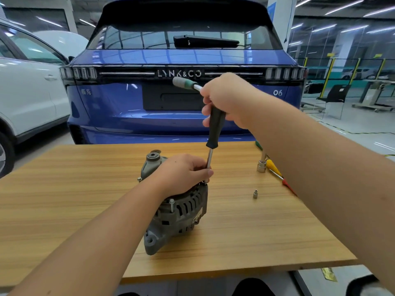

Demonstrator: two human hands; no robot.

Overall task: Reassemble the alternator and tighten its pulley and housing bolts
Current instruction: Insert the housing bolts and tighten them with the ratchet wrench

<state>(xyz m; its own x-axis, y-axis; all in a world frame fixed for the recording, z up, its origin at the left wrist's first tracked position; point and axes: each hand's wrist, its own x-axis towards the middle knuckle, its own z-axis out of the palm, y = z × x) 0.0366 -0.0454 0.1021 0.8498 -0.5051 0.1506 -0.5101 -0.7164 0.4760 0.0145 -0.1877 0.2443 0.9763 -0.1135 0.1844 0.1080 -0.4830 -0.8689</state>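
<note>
Both hands busy: right hand point(226, 101) grips the black-handled driver point(215, 129) upright, its shaft dropping onto the alternator point(181, 212) mid-bench point(64, 199). Left hand point(181, 174) curls over the housing top, fingers pinching the shaft. Right of it lie 1 small socket point(255, 193) and a yellow screwdriver point(274, 169).

Alternator point(179, 212) mid-table point(64, 199); socket point(255, 193) right; car point(183, 82) behind.

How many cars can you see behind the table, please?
2: a blue car directly behind the table, and a white car at the left edge. Others may be hidden.
</note>
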